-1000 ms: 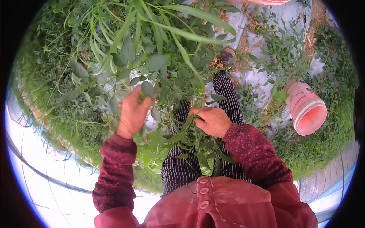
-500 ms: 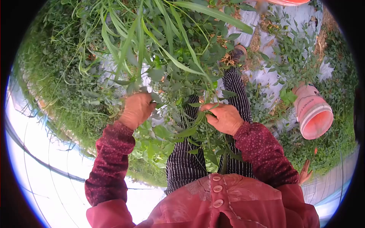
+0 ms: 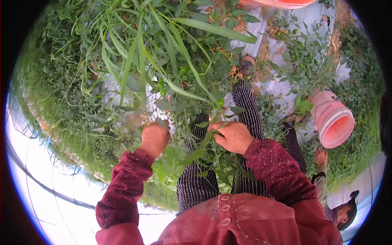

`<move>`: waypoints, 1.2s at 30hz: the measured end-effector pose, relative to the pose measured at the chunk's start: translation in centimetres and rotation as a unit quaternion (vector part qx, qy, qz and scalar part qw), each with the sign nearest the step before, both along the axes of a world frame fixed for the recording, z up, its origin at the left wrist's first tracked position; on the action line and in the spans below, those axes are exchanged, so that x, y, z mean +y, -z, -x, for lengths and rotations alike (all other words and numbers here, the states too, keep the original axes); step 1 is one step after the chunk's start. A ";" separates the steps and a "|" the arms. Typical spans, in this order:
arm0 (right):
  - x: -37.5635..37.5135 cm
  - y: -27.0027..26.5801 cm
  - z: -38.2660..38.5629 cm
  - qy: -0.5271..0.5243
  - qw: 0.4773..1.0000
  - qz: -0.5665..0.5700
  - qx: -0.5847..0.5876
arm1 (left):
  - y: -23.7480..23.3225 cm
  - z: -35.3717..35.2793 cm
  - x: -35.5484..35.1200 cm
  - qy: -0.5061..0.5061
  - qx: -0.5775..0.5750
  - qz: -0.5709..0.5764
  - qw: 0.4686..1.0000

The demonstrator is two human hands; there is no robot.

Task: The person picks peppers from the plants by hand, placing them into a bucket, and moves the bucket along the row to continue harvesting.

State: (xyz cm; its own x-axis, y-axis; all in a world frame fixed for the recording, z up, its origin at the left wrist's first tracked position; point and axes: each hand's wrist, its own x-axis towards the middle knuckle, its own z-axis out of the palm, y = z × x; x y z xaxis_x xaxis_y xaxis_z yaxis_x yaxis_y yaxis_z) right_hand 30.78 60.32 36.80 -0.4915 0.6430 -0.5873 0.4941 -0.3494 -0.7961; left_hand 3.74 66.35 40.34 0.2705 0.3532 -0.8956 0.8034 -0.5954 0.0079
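Observation:
My left hand (image 3: 154, 139) is closed among the leaves, its fingers curled away from view. A dark leaf (image 3: 162, 123) lies against its fingertips, but what else it may hold is hidden. Thumb and fingers of my right hand (image 3: 232, 136) are pinched on a thin green stem of a leafy plant (image 3: 194, 156), which hangs in front of my striped trousers (image 3: 198, 183). Small green fruits, like peppers, show among the foliage beyond my hands. Long grass blades (image 3: 179, 87) arch over the plants.
A pink bucket (image 3: 328, 116) lies tilted at the right, its mouth toward me. Part of another bucket (image 3: 281, 3) shows at the top. Pale plastic sheeting (image 3: 281, 92) covers the ground between plants. Close by on the right is another person, whose hand (image 3: 321, 157) is near the bucket.
My left hand has moved right and slightly down, toward my body, and is more tightly closed. My right hand keeps its pinch. The other person has come further into view on the right.

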 end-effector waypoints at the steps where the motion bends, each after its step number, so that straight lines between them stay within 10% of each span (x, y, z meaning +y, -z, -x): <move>1: 0.0 0.0 0.0 -0.005 1.000 0.010 0.000 | -0.9 0.2 0.7 -0.080 -0.063 0.023 0.995; 11: -0.1 -0.3 1.0 -0.050 0.997 0.057 0.007 | -8.4 -0.8 2.2 -0.222 -0.228 0.041 0.947; 21: 0.0 -0.5 2.0 -0.106 0.994 0.028 -0.009 | -6.2 -11.0 8.2 -0.465 -0.299 0.068 0.831; 25: -1.1 0.1 2.3 -0.084 0.996 0.026 0.008 | -1.2 -9.5 13.1 -0.330 -0.147 -0.109 0.926; 31: -0.2 0.1 1.6 -0.102 0.993 0.051 0.011 | 4.4 -6.6 12.4 -0.084 0.081 -0.025 0.993; 36: -0.4 0.2 1.4 -0.090 0.994 0.060 0.027 | 3.7 -6.1 11.5 -0.129 0.077 -0.024 0.988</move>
